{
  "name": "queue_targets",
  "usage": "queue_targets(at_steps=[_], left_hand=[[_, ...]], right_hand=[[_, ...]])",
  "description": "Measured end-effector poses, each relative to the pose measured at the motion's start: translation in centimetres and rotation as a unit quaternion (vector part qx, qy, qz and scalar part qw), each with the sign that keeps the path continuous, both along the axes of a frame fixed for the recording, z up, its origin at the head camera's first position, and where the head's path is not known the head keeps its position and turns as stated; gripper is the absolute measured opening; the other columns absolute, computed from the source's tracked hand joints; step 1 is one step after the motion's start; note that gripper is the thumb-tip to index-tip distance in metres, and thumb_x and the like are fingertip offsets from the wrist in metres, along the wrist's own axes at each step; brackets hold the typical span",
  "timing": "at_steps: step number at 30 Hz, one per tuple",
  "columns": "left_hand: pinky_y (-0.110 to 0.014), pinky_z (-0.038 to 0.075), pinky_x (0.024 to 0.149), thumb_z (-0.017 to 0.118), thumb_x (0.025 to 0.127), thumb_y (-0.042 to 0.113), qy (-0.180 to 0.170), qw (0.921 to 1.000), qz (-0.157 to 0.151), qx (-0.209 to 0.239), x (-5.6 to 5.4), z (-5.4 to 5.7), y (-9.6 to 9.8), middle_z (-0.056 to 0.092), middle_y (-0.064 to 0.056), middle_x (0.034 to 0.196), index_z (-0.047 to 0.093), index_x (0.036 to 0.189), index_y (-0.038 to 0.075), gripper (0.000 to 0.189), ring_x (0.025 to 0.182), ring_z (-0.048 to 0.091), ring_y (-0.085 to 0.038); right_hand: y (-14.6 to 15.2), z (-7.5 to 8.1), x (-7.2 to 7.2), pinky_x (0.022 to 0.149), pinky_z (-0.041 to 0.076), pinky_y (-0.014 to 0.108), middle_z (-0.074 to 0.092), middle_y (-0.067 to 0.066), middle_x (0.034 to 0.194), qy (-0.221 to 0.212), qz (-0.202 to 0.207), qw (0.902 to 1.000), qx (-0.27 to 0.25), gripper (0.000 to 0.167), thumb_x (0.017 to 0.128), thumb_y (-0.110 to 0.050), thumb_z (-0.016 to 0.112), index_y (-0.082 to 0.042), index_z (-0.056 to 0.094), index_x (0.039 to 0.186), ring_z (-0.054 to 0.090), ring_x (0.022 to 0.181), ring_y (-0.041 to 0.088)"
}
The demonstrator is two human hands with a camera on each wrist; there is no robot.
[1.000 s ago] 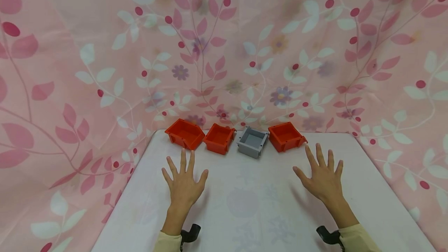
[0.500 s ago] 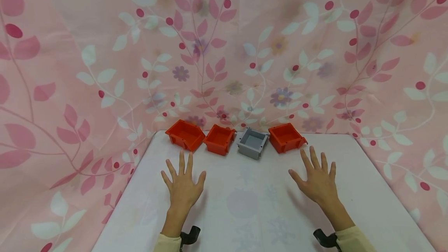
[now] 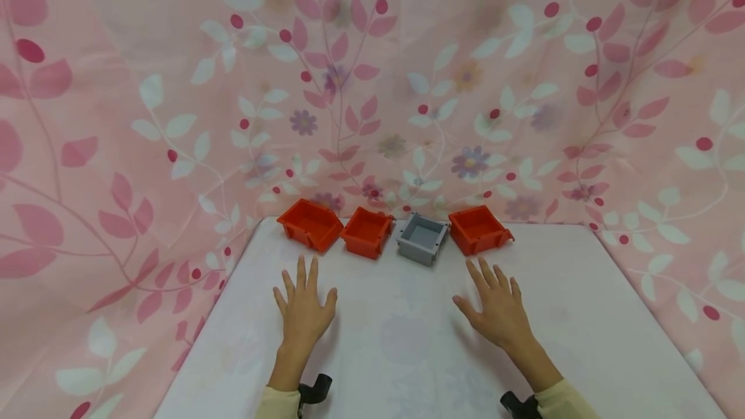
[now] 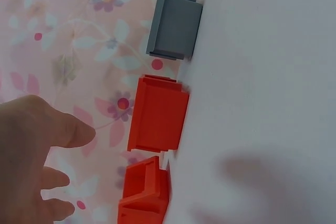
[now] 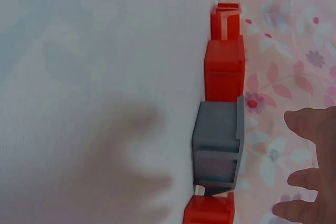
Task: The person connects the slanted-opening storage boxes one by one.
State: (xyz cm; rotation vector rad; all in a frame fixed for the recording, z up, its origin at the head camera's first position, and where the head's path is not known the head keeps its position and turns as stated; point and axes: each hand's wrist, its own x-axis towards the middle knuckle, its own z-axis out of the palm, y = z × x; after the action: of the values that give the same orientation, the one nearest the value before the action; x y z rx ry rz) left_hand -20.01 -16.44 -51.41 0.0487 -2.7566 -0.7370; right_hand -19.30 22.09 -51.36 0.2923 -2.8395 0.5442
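Four small plastic bins would be several, standing in a row at the table's back: a red bin [image 3: 310,224] at the far left, a second red bin [image 3: 367,231] beside it, a grey bin [image 3: 422,238], then another red bin [image 3: 478,229] at the right. My left hand [image 3: 304,315] hovers over the table with spread fingers, nearest the far-left red bin, holding nothing. My right hand [image 3: 497,312] is also raised and spread, in front of the rightmost red bin and the grey one, with nothing in it. Both wrist views show the hands apart from the bins.
The white table [image 3: 401,354] has a faint printed pattern. A pink floral cloth [image 3: 372,83] hangs right behind the bins and along both sides. A black wrist mount [image 3: 315,389] sits on the left wrist, another [image 3: 520,405] on the right.
My right hand has moved left and slightly toward me, closer to the middle. My left hand has shifted only a little. The bins stay where they were.
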Motion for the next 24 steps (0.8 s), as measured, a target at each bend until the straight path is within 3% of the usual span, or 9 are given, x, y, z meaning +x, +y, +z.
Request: queue_targets(at_steps=[4,8,14,18,24], left_hand=[[-0.077,0.011,0.114,0.067,0.096,0.03,-0.008,0.9997,0.0,0.025,-0.3,-0.4,-0.5,0.02,-0.024,0.168,0.033,0.162,0.003,0.079,0.149,0.016,-0.058],[-0.078,0.019,0.112,0.067,0.095,0.028,-0.011,0.9993,0.003,0.035,-0.9,-1.1,-1.0,0.023,-0.028,0.166,0.035,0.16,-0.001,0.078,0.146,0.022,-0.06],[-0.077,0.02,0.112,0.067,0.095,0.029,-0.022,0.9977,0.009,0.063,-2.8,-1.3,-1.9,0.023,-0.031,0.164,0.029,0.161,-0.003,0.083,0.145,0.022,-0.061],[-0.074,0.019,0.115,0.065,0.097,0.031,-0.048,0.9953,0.018,0.082,-4.4,-0.9,-2.3,0.02,-0.03,0.166,0.024,0.162,-0.003,0.084,0.147,0.019,-0.059],[-0.07,0.02,0.117,0.062,0.098,0.033,-0.07,0.991,0.029,0.11,-6.9,-0.5,-3.3,0.018,-0.03,0.167,0.02,0.164,-0.002,0.086,0.148,0.018,-0.058]], right_hand=[[-1.2,-0.5,0.5,0.108,0.026,0.079,0.039,0.025,0.16,-0.002,0.021,0.9997,-0.009,0.081,0.095,-0.045,0.072,-0.008,0.041,0.16,0.04,0.139,0.054],[-2.4,-1.2,0.9,0.107,0.031,0.077,0.042,0.024,0.158,-0.02,0.043,0.9988,-0.011,0.077,0.096,-0.042,0.072,-0.009,0.042,0.159,0.043,0.138,0.053],[-4.0,-2.0,1.0,0.11,0.029,0.075,0.039,0.02,0.162,-0.071,0.064,0.9953,-0.014,0.076,0.097,-0.042,0.071,-0.012,0.042,0.161,0.04,0.141,0.051],[-5.1,-2.3,0.9,0.113,0.026,0.074,0.036,0.017,0.164,-0.109,0.067,0.9917,-0.015,0.078,0.096,-0.042,0.072,-0.015,0.039,0.162,0.037,0.144,0.049],[-6.8,-2.3,0.7,0.113,0.027,0.072,0.035,0.015,0.165,-0.122,0.076,0.9895,-0.019,0.079,0.095,-0.041,0.074,-0.016,0.039,0.162,0.037,0.145,0.047]])
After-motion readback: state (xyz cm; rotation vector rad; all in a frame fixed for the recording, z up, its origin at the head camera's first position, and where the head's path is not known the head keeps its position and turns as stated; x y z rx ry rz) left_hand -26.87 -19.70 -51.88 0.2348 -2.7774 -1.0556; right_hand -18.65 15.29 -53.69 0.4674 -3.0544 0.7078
